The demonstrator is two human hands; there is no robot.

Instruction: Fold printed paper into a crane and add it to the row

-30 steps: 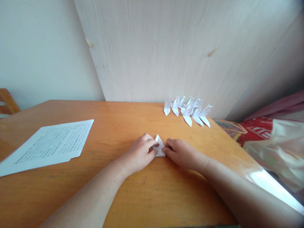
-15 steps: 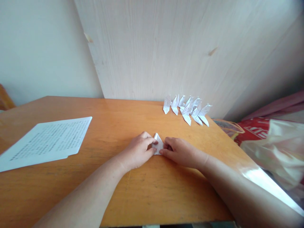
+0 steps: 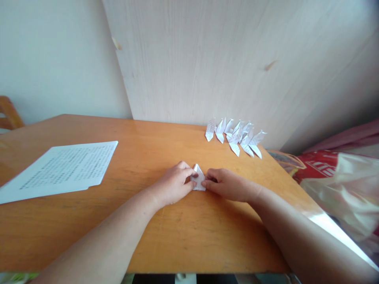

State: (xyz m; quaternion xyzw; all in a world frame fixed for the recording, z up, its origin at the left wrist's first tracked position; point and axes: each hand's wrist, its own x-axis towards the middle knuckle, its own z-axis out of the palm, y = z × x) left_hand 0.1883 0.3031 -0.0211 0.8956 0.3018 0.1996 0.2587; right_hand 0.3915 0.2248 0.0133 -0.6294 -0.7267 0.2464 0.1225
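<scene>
A small folded piece of white paper (image 3: pixel 199 181), pointed at its far end, is between my two hands on the wooden table. My left hand (image 3: pixel 177 182) grips its left edge, thumb and fingers closed on it. At the right edge, my right hand (image 3: pixel 226 184) pinches the paper between thumb and curled fingers. Part of the paper is hidden by the fingertips. Farther back on the right stand several folded paper cranes (image 3: pixel 235 138) in a close group, with faint print on them.
A stack of printed sheets (image 3: pixel 71 165) lies on the table (image 3: pixel 166 240) at the left. A pale wooden panel (image 3: pixel 189 63) rises behind the table. Right of the table edge are a red bag (image 3: pixel 319 163) and a whitish plastic bag (image 3: pixel 352 193). A chair back (image 3: pixel 10 112) shows at the far left.
The camera view has shifted slightly, so the table and sheets sit a little differently in it. Both hands keep nearly the same hold on the folded paper.
</scene>
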